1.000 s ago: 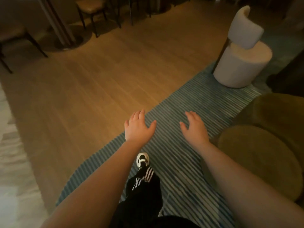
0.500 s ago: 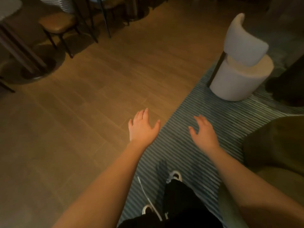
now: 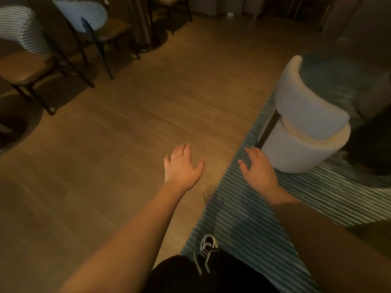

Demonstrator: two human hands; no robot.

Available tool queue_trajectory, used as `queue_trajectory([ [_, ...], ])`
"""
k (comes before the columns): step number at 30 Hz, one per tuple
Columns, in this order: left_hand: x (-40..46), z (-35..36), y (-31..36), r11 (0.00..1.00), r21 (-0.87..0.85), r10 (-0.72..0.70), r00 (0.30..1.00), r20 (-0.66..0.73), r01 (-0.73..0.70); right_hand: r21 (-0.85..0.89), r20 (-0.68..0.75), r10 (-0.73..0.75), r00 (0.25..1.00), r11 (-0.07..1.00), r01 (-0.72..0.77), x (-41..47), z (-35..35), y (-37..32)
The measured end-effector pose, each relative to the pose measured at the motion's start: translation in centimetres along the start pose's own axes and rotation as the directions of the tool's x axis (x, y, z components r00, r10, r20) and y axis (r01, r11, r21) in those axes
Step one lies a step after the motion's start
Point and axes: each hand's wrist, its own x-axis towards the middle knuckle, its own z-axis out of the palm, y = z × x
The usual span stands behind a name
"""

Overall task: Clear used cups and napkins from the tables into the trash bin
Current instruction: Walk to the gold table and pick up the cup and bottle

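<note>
Wood floor (image 3: 118,157) meets striped rug (image 3: 249,225) (dim light). Left hand (image 3: 182,166) and right hand (image 3: 259,168) hover palm-down, each grip spread, holding nothing. Pale round chair (image 3: 304,132) stands just beside the right hand. No cups, napkins or bin visible.

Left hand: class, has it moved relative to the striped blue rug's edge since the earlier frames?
Yes. The left hand now hovers over wooden floor, left of the rug.

Striped chair (image 3: 19,28) cut off at left edge, dark furniture (image 3: 372,144) cut off at right edge and unidentifiable, shoe (image 3: 208,243) partly hidden by black trouser leg (image 3: 190,273), whole frame motion-blurred
</note>
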Motion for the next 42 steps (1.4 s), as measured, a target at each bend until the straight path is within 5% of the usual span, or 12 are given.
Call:
queue_trajectory([
  [12,29.6,1.1,5.3,0.993,-0.019,0.116,0.993,0.015,-0.115,0.025,-0.118,0.081,0.990,0.997,-0.079,25.8,-5.0,1.0],
  [27,70.1,1.6,13.7,0.925,0.022,0.374,0.921,0.112,-0.379,0.148,-0.210,0.365,0.907,0.929,-0.340,61.6,-11.3,1.3],
  [42,99.4,10.3,34.6,0.795,-0.017,0.596,0.776,0.209,-0.606,0.272,-0.295,0.600,0.744,0.799,-0.537,87.2,-19.7,17.9],
])
